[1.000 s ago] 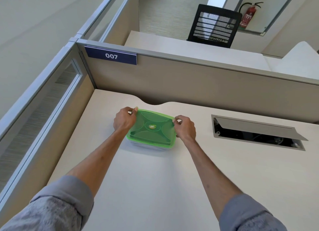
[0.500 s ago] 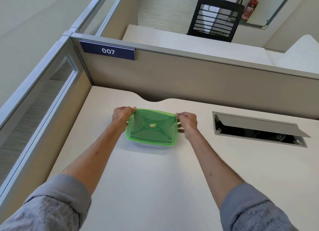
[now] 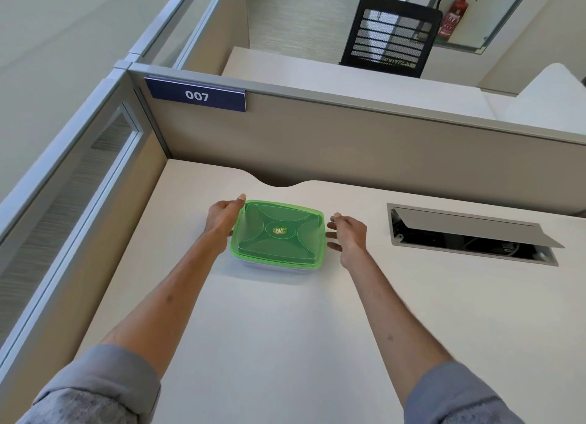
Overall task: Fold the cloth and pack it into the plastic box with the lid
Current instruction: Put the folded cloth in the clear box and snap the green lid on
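Note:
A clear plastic box (image 3: pixel 272 264) sits on the desk (image 3: pixel 285 344) with its green lid (image 3: pixel 279 233) closed on top. The lid has a small round sticker in the middle. My left hand (image 3: pixel 222 217) rests against the box's left edge, thumb near the lid's far left corner. My right hand (image 3: pixel 347 233) hovers just off the right edge, fingers apart and not touching the lid. The cloth is not visible; whether it lies inside the box cannot be told through the lid.
An open cable hatch (image 3: pixel 469 233) with a raised flap is set into the desk to the right. Cubicle partitions (image 3: pixel 348 144) close off the far and left sides, one bearing a sign "007" (image 3: pixel 196 95). A black mesh chair (image 3: pixel 391 35) stands beyond.
Both hands pressed the lid's far corners a second ago. The right hand has since come off the box and opened; the left has slid along the left edge.

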The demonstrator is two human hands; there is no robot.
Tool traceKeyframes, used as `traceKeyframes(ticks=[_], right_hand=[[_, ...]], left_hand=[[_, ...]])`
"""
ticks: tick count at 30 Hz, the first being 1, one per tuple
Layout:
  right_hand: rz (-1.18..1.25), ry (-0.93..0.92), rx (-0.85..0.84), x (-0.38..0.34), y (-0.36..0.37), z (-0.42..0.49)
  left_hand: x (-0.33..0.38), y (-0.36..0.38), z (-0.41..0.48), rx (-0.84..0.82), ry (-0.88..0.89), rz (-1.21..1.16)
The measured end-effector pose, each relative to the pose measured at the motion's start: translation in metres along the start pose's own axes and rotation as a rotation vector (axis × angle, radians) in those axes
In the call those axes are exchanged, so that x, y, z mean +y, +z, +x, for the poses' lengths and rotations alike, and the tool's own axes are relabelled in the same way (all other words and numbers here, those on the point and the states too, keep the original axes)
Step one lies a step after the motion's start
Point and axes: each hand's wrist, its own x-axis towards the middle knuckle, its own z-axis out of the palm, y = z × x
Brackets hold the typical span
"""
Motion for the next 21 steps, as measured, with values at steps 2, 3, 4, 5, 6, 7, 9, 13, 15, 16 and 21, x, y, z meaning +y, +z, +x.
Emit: traceKeyframes(ticks=[2,3,4,5,6,7,9,13,15,16,21], right_hand=[[-0.011,-0.041,0.007,0.020,-0.013,-0.018],[-0.005,-0.041,-0.018,0.032,-0.019,-0.028],[0.002,-0.028,-0.048,0.043,-0.024,-0.038],[0.009,-0.012,-0.076,0.053,-0.027,-0.048],[0.014,0.003,-0.102,0.061,-0.028,-0.056],[0.020,0.013,-0.127,0.067,-0.028,-0.063],[0.042,0.017,-0.164,0.073,-0.026,-0.072],[0.117,0.029,-0.180,0.071,-0.025,-0.078],[0.154,0.053,-0.181,0.070,-0.025,-0.080],[0.178,0.068,-0.176,0.070,-0.024,-0.081],[0.207,0.080,-0.155,0.069,-0.021,-0.080]], left_hand=[[-0.014,-0.007,-0.013,0.005,0.031,0.020],[-0.023,-0.010,-0.020,0.008,0.049,0.035],[-0.034,-0.012,-0.028,0.012,0.061,0.053],[-0.044,-0.013,-0.036,0.019,0.067,0.067],[-0.054,-0.014,-0.044,0.032,0.071,0.074],[-0.062,-0.015,-0.052,0.047,0.073,0.072],[-0.070,-0.016,-0.065,0.069,0.087,0.059],[-0.068,-0.013,-0.090,0.092,0.183,0.103],[-0.068,-0.007,-0.098,0.139,0.181,0.095],[-0.069,-0.003,-0.101,0.157,0.148,0.065],[-0.077,0.008,-0.109,0.163,0.078,-0.107]])
